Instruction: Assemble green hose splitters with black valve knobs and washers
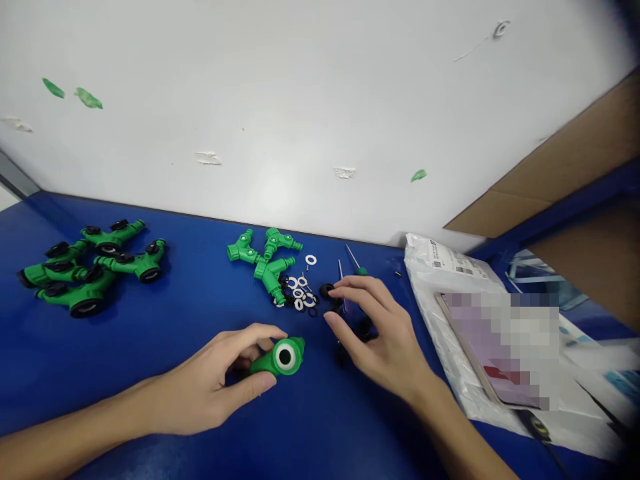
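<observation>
My left hand (225, 377) grips a green hose splitter (267, 362) near the table's front, its round mouth turned up with a white ring around a dark hole. My right hand (383, 327) is held over small black parts (367, 327), thumb and fingers apart. Its index fingertip is at a black ring-shaped piece (327, 291); I cannot tell whether they touch. Between the hands and the wall lie several white washers (299, 293) and a black O-ring (313, 311). Beside them are three green splitter bodies, one of them a Y-shaped body (270, 273).
At the left lie several green splitters (93, 290) with black valves and collars. Behind my right hand are a green-handled screwdriver (356, 259) and a purple-handled one (341, 270). A phone (480, 347) rests on a white plastic mailer (425, 267) at the right. A white wall (300, 100) bounds the blue table.
</observation>
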`<state>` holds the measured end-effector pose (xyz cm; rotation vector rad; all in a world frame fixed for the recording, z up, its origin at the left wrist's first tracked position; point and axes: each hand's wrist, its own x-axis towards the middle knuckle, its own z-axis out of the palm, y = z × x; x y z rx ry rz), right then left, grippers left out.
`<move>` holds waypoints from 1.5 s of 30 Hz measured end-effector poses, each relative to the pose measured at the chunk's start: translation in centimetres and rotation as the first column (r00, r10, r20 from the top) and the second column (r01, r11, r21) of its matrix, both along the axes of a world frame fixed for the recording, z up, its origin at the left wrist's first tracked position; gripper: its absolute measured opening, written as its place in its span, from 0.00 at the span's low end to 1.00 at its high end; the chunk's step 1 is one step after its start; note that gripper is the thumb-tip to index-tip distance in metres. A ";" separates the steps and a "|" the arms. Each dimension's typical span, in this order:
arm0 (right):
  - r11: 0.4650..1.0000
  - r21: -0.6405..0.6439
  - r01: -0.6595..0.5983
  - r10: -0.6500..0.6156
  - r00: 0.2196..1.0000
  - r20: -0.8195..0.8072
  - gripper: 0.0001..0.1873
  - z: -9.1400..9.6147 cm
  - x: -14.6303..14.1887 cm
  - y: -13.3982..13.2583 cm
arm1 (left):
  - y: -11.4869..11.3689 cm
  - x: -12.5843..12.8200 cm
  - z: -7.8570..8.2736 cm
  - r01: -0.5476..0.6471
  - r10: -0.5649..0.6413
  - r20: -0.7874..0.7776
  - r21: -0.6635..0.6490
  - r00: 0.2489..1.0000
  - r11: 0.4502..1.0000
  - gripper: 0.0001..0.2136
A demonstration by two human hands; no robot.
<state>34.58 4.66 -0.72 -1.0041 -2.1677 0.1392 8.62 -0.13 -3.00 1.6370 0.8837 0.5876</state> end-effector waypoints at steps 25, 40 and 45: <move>0.771 -0.394 -0.501 0.346 0.848 -0.400 0.20 1.1 -2.0 -2.5 | -0.2 0.1 0.1 0.016 -0.026 0.051 0.177 0.998 0.984 0.16; 0.541 -0.539 -0.646 0.243 0.733 -0.635 0.08 0.8 -3.2 -2.8 | 0.5 0.2 1.5 0.185 -0.136 0.218 -0.224 0.966 0.957 0.10; 0.571 -0.486 -0.662 0.244 0.702 -0.669 0.14 0.1 -2.9 -2.5 | 0.5 0.1 1.4 0.191 -0.081 0.301 -0.356 0.950 0.915 0.14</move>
